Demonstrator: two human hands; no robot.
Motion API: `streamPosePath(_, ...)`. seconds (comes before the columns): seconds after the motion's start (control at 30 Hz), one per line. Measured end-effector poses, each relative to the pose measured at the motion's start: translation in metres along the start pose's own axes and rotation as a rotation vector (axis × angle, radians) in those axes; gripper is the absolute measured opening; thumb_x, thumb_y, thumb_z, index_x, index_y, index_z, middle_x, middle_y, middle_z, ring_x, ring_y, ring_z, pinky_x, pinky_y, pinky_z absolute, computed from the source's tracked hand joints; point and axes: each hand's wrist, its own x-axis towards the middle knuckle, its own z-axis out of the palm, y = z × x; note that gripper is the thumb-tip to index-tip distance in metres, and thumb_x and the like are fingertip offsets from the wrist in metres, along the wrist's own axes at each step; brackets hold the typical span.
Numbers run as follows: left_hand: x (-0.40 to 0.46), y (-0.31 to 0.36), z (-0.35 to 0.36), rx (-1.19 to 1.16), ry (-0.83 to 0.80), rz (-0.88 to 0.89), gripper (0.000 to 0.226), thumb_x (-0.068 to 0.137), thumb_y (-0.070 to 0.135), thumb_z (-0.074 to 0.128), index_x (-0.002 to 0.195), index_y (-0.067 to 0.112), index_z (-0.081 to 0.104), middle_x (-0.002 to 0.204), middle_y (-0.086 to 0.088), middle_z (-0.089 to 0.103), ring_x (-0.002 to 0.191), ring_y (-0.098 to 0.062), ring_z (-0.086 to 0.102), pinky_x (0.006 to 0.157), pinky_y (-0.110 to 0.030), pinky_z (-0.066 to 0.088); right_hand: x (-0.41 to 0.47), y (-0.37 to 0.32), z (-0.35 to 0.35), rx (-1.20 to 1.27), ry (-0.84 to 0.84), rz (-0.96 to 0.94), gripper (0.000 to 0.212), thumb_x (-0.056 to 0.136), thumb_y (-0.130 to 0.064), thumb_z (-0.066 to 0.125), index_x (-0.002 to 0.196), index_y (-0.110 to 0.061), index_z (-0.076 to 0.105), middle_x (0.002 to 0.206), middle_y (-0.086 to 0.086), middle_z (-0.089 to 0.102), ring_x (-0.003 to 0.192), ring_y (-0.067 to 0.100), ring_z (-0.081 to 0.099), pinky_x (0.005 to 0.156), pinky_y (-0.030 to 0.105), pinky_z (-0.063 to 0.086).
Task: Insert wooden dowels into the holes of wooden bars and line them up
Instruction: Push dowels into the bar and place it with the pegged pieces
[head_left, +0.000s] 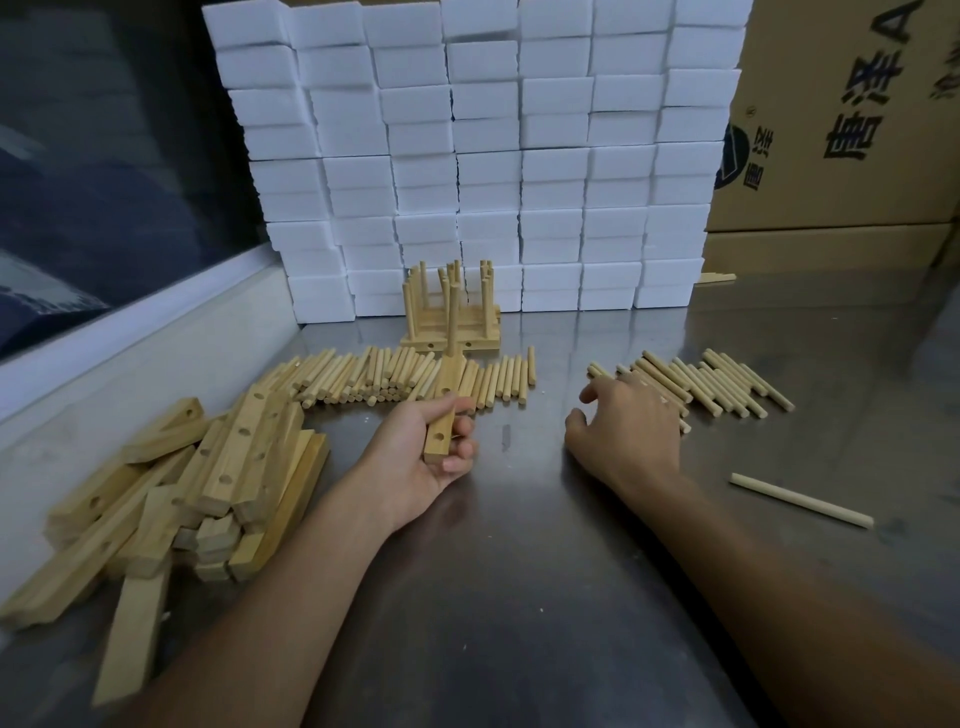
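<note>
A loose heap of wooden bars (171, 488) is lying at the near left of the metal table (519, 571), the bars crossing one another at odd angles, several showing round holes along their faces. Just right of the heap, the left hand (426, 457) is sitting palm up with its fingers curling round the near end of 1 bar (445, 410), which is pointing away toward the far side; 1 dowel (453, 322) is standing upright in that bar's far end, and an empty hole is showing near the gripped end. Beyond the hand, a long row of dowels (410, 382) is lying side by side across the middle of the table. Farther back, finished bars with upright dowels (452, 312) are standing together against a tall wall of white foam blocks (467, 156). To the right, the right hand (631, 421) is resting palm down, fingers spread and slightly bent, reaching onto the near left edge of a second pile of dowels (722, 382); whether the fingertips are pinching any dowel cannot be told, since they are hidden behind the hand. Nearer and farther right, a single dowel (800, 500) is lying alone on the table, well apart from the pile. Cardboard boxes (841, 130) with printed characters are stacked at the far right.
</note>
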Motion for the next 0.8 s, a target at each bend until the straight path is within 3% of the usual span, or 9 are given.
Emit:
streamPosePath(0.07,0.0002,-0.0002,0.0005,0.003,0.001,0.003,0.020,0.100,0.015,0.045,0.110,0.001,0.055,0.062,-0.005,0.052,0.046,-0.014,0.046,0.036,-0.020,0.032,-0.0005,0.0002,-0.0017,-0.031,0.034,0.008,0.033,0.091,-0.033,0.057,0.121,-0.018,0.064,0.125,0.007,0.059,0.119,0.028,0.051,0.103,0.046,0.036)
streamPosePath(0.17,0.0002,-0.0005,0.0010,0.002,0.004,0.009,0.020,0.101,0.015,0.044,0.109,0.000,0.055,0.063,-0.006,0.052,0.047,-0.014,0.048,0.036,-0.020,0.033,-0.0003,0.0000,-0.0042,-0.123,-0.058,0.053,0.034,0.091,-0.034,0.055,0.120,-0.019,0.062,0.125,0.009,0.057,0.122,0.030,0.048,0.106,0.048,0.034)
streamPosePath(0.47,0.0016,-0.0009,0.0003,-0.010,0.019,0.005,0.019,0.100,0.014,0.046,0.105,0.000,0.057,0.064,-0.006,0.052,0.048,-0.015,0.048,0.037,-0.020,0.035,0.0013,0.0027,-0.0053,-0.101,-0.059,0.052,0.017,0.090,-0.018,0.055,0.100,-0.017,0.069,0.099,0.003,0.065,0.098,0.028,0.059,0.099,0.045,0.042)
streamPosePath(0.53,0.0018,-0.0010,0.0001,-0.013,0.014,0.006,0.017,0.099,0.013,0.047,0.104,0.000,0.057,0.064,-0.006,0.052,0.048,-0.015,0.048,0.037,-0.020,0.035,0.0015,0.0027,-0.0053,-0.083,-0.063,0.037,0.017,0.091,-0.018,0.059,0.105,-0.019,0.067,0.101,0.003,0.066,0.098,0.027,0.060,0.098,0.043,0.042)
streamPosePath(0.7,0.0014,-0.0007,0.0008,-0.015,-0.019,0.010,0.014,0.089,0.003,0.053,0.103,0.002,0.055,0.063,-0.006,0.051,0.048,-0.015,0.048,0.037,-0.020,0.033,0.0030,0.0000,0.0005,0.048,-0.121,-0.002,0.041,0.090,-0.009,0.064,0.130,-0.016,0.056,0.128,0.010,0.056,0.114,0.028,0.053,0.090,0.036,0.046)
streamPosePath(0.8,0.0013,-0.0014,-0.0001,-0.021,-0.019,0.013,0.015,0.092,0.003,0.051,0.105,0.001,0.056,0.063,-0.007,0.053,0.048,-0.016,0.049,0.037,-0.021,0.035,0.0049,-0.0027,0.0017,0.182,-0.079,-0.012,0.041,0.093,-0.002,0.055,0.131,-0.015,0.051,0.129,0.009,0.049,0.100,0.022,0.053,0.080,0.033,0.046)
